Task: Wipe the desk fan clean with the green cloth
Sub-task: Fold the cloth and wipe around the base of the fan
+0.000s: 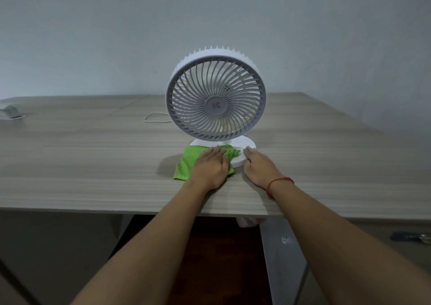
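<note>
Head view: with the left hand (211, 164) pressed flat on the green cloth (186, 164) and the right hand (257, 164), grip spread, bracing the fan base (247, 147), wiping is best done firmly around the base on the worktop (93, 153).

Clearance: surface wide open either side of fan.
Desk fan (215, 99) blocks centre; white cable loop (155, 117) behind-left, small grey object (10, 112) far left edge; surface (81, 153) otherwise bare.

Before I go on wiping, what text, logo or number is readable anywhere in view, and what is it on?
"K": a single pale logo letter on the grey hub at the centre of the desk fan grille.
Nothing else readable: the green cloth, the fan base and the desk show no legible text.
</note>
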